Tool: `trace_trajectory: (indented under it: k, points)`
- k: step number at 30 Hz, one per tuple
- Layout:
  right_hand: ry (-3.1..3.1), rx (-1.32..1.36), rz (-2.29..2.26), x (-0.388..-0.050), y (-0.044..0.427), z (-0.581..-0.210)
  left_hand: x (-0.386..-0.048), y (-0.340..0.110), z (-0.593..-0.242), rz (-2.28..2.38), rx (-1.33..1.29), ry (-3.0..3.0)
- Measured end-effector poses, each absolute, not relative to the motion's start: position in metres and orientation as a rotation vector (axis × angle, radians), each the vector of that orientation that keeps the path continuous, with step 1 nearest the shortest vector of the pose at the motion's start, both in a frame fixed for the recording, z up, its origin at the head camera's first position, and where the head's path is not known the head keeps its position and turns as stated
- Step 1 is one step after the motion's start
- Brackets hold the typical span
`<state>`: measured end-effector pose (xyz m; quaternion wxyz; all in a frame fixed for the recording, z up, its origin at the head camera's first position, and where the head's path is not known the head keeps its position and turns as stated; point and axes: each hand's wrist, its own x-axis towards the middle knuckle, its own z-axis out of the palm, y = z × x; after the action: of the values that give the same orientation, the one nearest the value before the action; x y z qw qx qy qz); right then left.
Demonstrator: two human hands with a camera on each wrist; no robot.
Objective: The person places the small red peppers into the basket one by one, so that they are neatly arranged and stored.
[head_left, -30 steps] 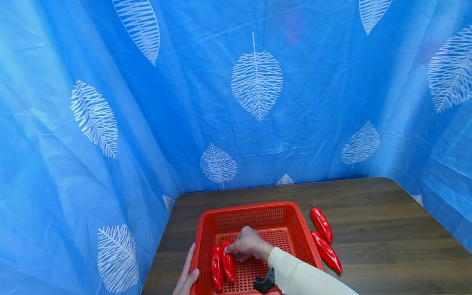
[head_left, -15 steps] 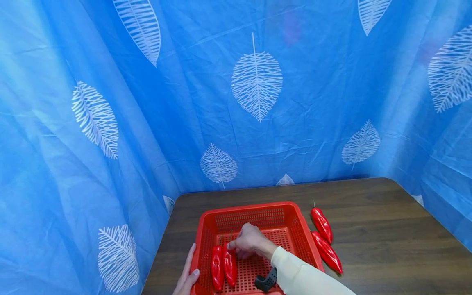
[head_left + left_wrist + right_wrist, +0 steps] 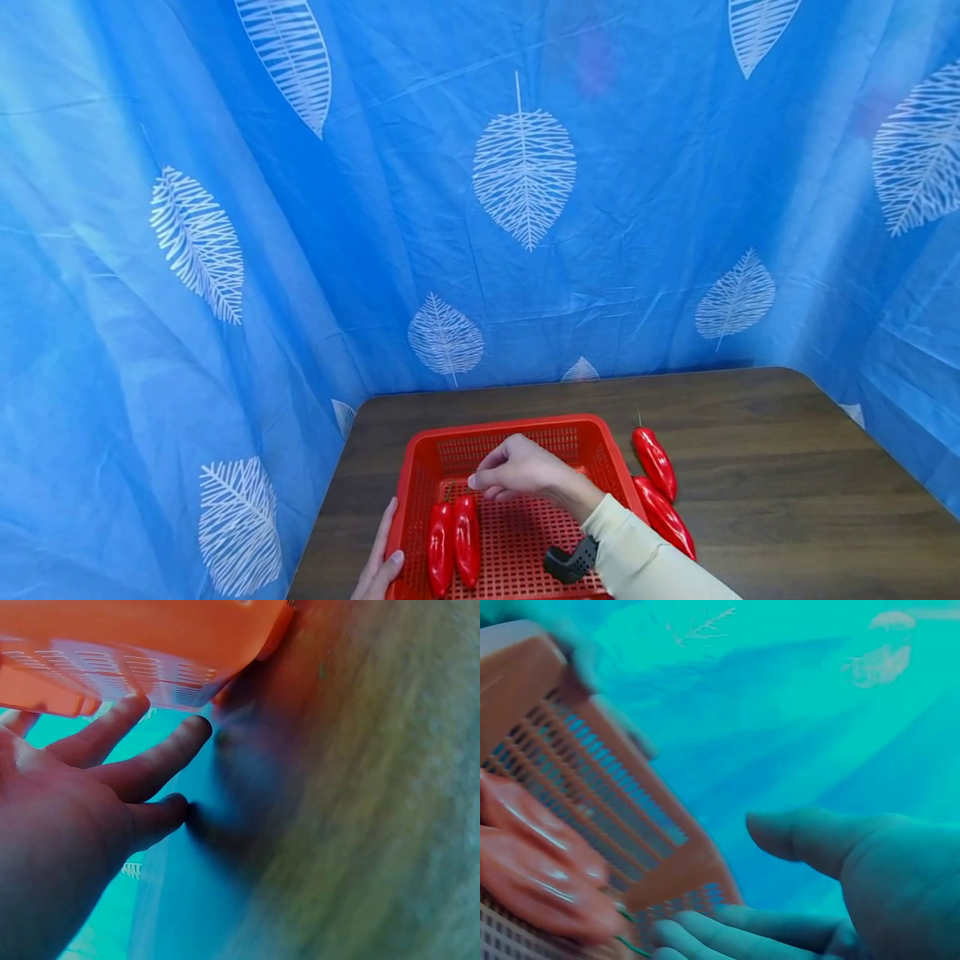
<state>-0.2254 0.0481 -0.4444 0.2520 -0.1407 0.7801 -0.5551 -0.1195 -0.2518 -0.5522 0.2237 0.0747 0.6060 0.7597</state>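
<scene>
A red plastic basket (image 3: 510,423) with slotted walls stands on the wooden table, two red peppers lying side by side at its left: one pepper (image 3: 440,550) by the left wall, the other pepper (image 3: 467,542) beside it. Above the peppers' stem ends is my right hand (image 3: 525,468); in the right wrist view this hand (image 3: 817,892) has thumb and fingers apart, holding nothing, with the peppers (image 3: 547,885) to its left. My left hand (image 3: 380,567) rests along the basket's left side; in the left wrist view, its fingers (image 3: 157,761) are extended beside the basket wall (image 3: 127,667).
Right of the basket on the table (image 3: 787,467) lie two more red peppers, a farther pepper (image 3: 655,463) and a nearer pepper (image 3: 666,517). A blue curtain (image 3: 622,275) with white leaf prints surrounds the table's back and sides.
My right hand has let go of the right pepper in the basket and lifted away, up and slightly right. That pepper now lies nearly parallel to its neighbour. My left hand has stayed put.
</scene>
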Motion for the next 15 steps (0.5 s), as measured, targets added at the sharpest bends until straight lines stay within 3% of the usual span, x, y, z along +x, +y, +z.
trace_trajectory:
  k: [15]
  points:
    - [1.952,-0.500,-1.593,-0.232,0.121,-0.401,-0.117,-0.251,-0.552,2.096,0.224,1.683]
